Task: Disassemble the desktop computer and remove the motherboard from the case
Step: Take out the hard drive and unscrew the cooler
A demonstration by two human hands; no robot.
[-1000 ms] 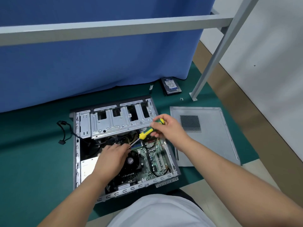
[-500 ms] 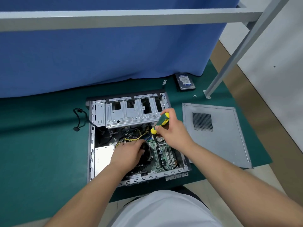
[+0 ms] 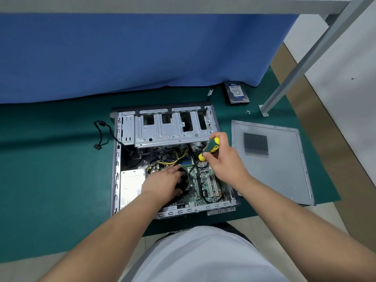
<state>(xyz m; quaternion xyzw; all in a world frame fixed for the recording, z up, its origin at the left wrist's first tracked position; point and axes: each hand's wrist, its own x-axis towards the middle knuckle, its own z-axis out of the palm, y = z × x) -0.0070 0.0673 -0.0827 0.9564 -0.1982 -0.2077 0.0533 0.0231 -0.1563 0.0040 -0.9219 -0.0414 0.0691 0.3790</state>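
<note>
Right hand (image 3: 224, 161) grips the screwdriver (image 3: 209, 148), tip lowered to the motherboard (image 3: 205, 184); left hand (image 3: 162, 183) rests flat, fingers extended, on the CPU fan (image 3: 184, 181).

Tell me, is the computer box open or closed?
Open. The case lies on its side with the motherboard showing inside, and its side panel lies apart on the mat.

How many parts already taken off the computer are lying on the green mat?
3 larger parts: the side panel right of the case, the hard drive behind it by the blue curtain, and a black cable on the left. Loose screws also lie near the frame leg.
</note>
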